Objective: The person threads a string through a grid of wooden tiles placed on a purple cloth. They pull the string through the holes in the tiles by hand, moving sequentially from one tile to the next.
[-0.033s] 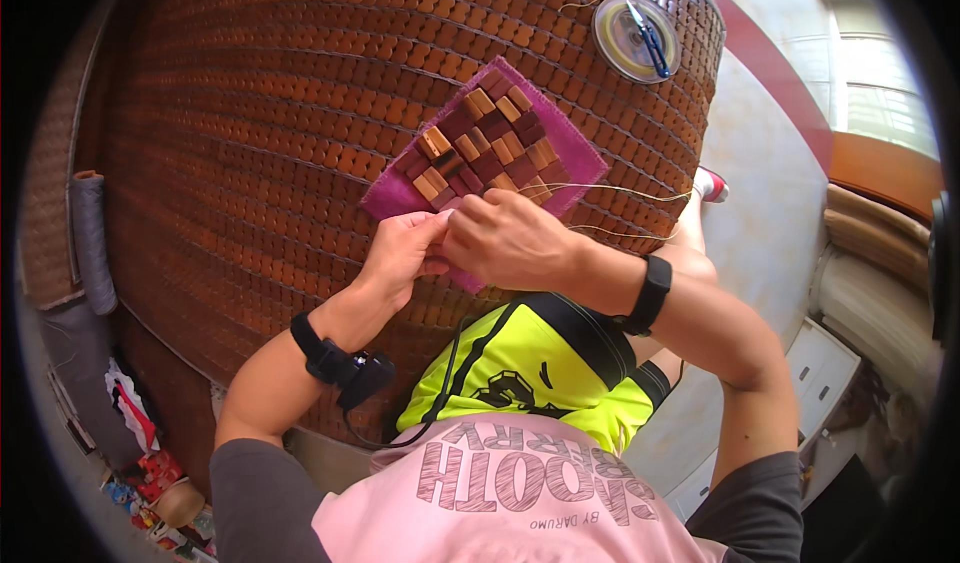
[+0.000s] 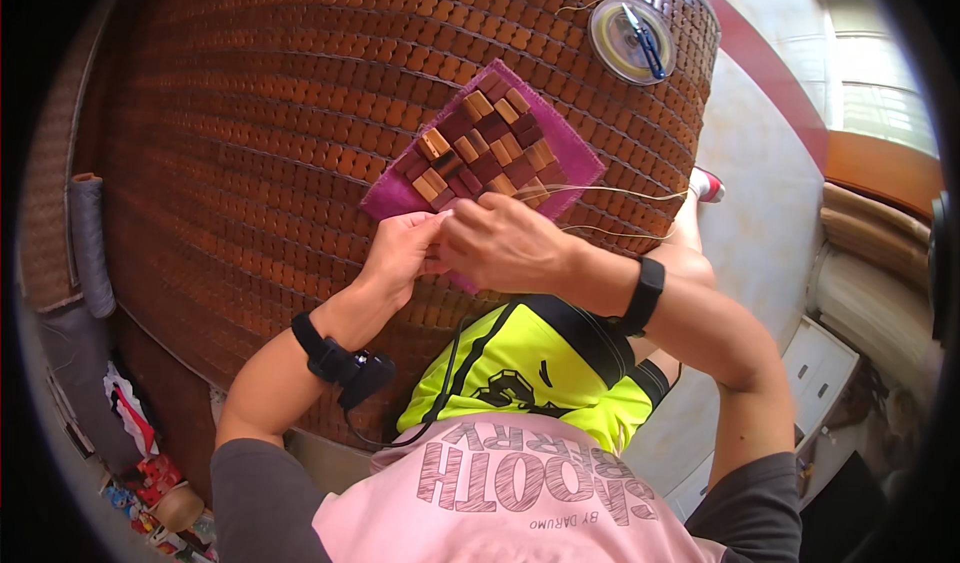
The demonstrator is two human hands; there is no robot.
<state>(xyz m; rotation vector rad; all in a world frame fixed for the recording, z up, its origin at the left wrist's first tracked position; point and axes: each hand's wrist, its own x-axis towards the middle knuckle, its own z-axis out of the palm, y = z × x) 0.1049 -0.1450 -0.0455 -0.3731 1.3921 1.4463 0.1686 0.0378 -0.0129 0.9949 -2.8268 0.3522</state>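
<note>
My left hand [image 2: 403, 250] and my right hand [image 2: 505, 243] meet with pinched fingertips at the near edge of a magenta cloth [image 2: 385, 198]. Whatever sits between those fingertips is hidden by the fingers. On the cloth lie several small wooden blocks [image 2: 480, 108], light striped brown and dark reddish ones set side by side in a patchwork. A thin pale cord [image 2: 630, 190] runs out beside my right hand to the right, bends near my leg and loops back toward that hand.
A woven mat of brown wooden tiles [image 2: 250, 113] spreads under everything. At its far right rests a round clear lid or spool [image 2: 605, 43] with a blue-handled cutting tool [image 2: 650, 53] on it. A rolled grey mat [image 2: 92, 248] stands at the left, white drawers [image 2: 820, 378] at the right.
</note>
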